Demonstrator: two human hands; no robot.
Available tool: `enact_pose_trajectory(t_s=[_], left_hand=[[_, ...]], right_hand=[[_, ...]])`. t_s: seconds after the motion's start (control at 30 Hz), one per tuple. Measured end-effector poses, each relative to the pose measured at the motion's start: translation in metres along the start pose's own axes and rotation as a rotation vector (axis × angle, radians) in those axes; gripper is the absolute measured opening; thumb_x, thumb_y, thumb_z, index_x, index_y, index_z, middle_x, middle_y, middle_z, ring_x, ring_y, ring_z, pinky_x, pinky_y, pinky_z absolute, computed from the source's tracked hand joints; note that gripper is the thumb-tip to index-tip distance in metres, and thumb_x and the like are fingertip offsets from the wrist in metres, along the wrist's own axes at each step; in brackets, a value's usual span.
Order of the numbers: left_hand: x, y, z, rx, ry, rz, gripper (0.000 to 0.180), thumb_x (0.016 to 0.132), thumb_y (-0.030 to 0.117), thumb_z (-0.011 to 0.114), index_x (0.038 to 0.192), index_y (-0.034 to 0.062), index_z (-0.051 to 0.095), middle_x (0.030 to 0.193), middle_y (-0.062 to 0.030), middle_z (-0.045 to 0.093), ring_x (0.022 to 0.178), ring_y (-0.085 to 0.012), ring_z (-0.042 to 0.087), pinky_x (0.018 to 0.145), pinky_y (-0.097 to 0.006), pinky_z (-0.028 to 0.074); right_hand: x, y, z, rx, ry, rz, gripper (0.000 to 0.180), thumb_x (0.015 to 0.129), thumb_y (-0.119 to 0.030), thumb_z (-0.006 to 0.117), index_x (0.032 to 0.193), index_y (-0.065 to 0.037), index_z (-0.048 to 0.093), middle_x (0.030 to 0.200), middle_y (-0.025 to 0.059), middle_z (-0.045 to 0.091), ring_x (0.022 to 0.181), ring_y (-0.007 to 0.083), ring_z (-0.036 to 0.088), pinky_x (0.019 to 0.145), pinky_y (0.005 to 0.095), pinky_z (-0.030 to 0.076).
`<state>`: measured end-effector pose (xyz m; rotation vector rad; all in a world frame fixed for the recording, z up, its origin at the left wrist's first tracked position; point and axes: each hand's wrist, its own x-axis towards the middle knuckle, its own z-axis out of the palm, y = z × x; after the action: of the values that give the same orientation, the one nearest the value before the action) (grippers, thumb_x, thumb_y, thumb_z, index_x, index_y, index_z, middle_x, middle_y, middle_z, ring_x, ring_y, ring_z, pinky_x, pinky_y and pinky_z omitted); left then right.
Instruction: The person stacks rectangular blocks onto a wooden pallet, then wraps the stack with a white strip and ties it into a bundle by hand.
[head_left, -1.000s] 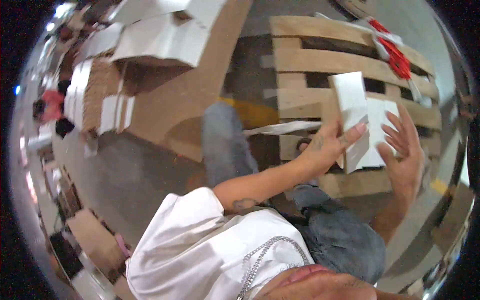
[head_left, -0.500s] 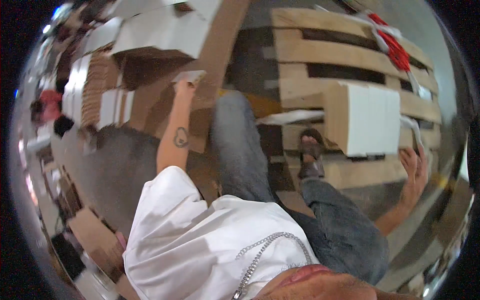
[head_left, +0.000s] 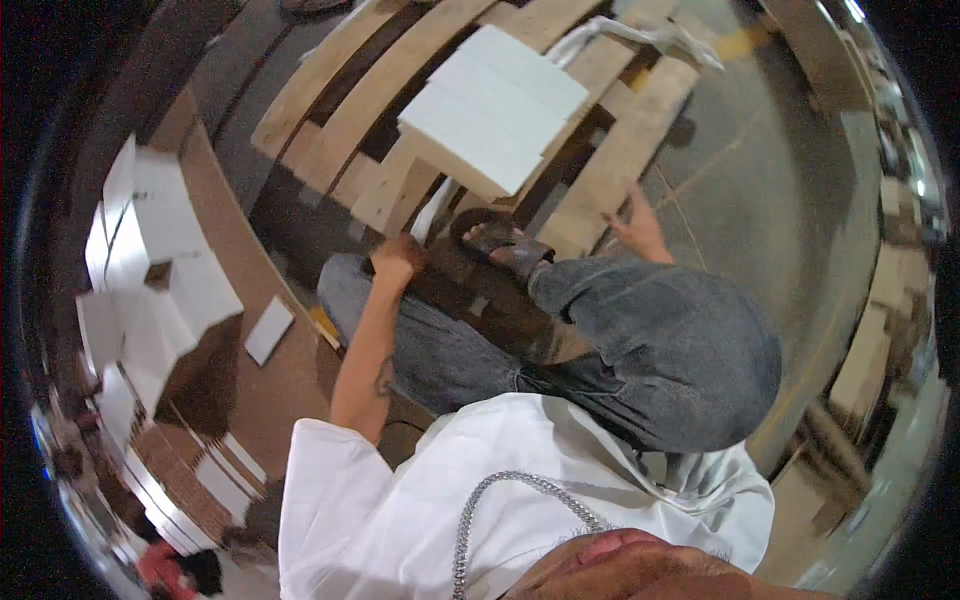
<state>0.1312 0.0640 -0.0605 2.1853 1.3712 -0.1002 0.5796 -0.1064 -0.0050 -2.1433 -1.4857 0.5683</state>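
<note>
A stack of flat white-topped cardboard pieces (head_left: 495, 105) rests on the wooden pallet (head_left: 640, 130) in front of me. A white plastic strip (head_left: 432, 210) comes out from beneath the stack's near side. My left hand (head_left: 398, 258) is closed at the strip's lower end, just above my left knee. My right hand (head_left: 638, 228) is beside the pallet's near right edge, fingers apart and holding nothing. Past the stack's far right corner lies another length of white plastic (head_left: 630, 32). A small white box (head_left: 269, 330) lies on a brown cardboard surface at my left.
Open white cartons (head_left: 165, 240) stand on the brown cardboard (head_left: 290, 375) at the left. Stacked flat cardboard (head_left: 190, 470) is nearer on that side. My sandalled foot (head_left: 505, 245) is by the pallet. More cardboard (head_left: 880, 330) lies along the far right.
The view has swung to the right. My left hand has let go of the small white box and moved to the plastic strip. My right hand is now away from the stack's far-right plastic.
</note>
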Motion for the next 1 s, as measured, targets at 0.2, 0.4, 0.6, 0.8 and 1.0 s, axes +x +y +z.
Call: enact_pose_trajectory(t_s=[0.2,0.4,0.6,0.8,1.0], left_hand=[[0.045,-0.104,0.077,0.087,-0.176,0.157,0.029,0.083,0.024,0.06,0.099,0.0003,0.067,0.107,-0.0181,0.066,0.098,-0.0355,0.064,0.081,-0.043,0.053],[0.033,-0.114,0.063,-0.458,0.143,-0.2,0.029,0.079,0.028,0.066,0.088,0.0011,0.067,0.082,-0.0195,0.067,0.082,-0.0355,0.066,0.068,-0.044,0.052],[-0.004,-0.05,-0.052,-0.835,-0.089,-0.289,0.024,0.082,0.01,0.063,0.101,-0.004,0.065,0.081,-0.0116,0.066,0.075,-0.02,0.062,0.067,-0.033,0.047],[-0.009,-0.02,-0.141,-0.805,-0.494,-0.175,0.055,0.081,0.009,0.067,0.131,-0.0041,0.049,0.107,-0.0119,0.065,0.097,-0.0221,0.062,0.081,-0.033,0.048],[-0.035,0.002,-0.235,-1.237,-0.495,-0.152,0.072,0.081,0.01,0.071,0.142,0.0005,0.034,0.103,-0.0139,0.062,0.08,-0.0197,0.066,0.068,-0.028,0.055]], right_hand=[[-0.025,-0.02,0.066,-0.497,-0.361,-0.058,0.099,0.081,-0.054,0.064,0.151,-0.013,0.007,0.157,0.0136,0.007,0.143,0.0339,0.014,0.111,0.0564,0.024],[-0.02,-0.021,0.054,-0.418,-0.391,-0.046,0.097,0.083,-0.044,0.068,0.152,-0.014,0.007,0.158,0.0111,0.003,0.144,0.0344,0.007,0.112,0.0547,0.022],[-0.036,-0.016,0.048,-0.441,-0.38,0.001,0.092,0.081,-0.037,0.07,0.151,-0.014,0.014,0.157,0.0141,0.012,0.143,0.0334,0.016,0.109,0.0494,0.031],[-0.008,0.02,0.053,-0.176,-0.435,0.054,0.068,0.092,-0.033,0.055,0.149,-0.015,0.022,0.154,0.0126,0.02,0.14,0.0303,0.026,0.108,0.0445,0.034],[0.024,0.117,0.035,0.007,-0.394,-0.14,0.049,0.094,-0.027,0.048,0.139,-0.01,0.038,0.137,0.0176,0.045,0.122,0.0346,0.046,0.099,0.0413,0.04]])
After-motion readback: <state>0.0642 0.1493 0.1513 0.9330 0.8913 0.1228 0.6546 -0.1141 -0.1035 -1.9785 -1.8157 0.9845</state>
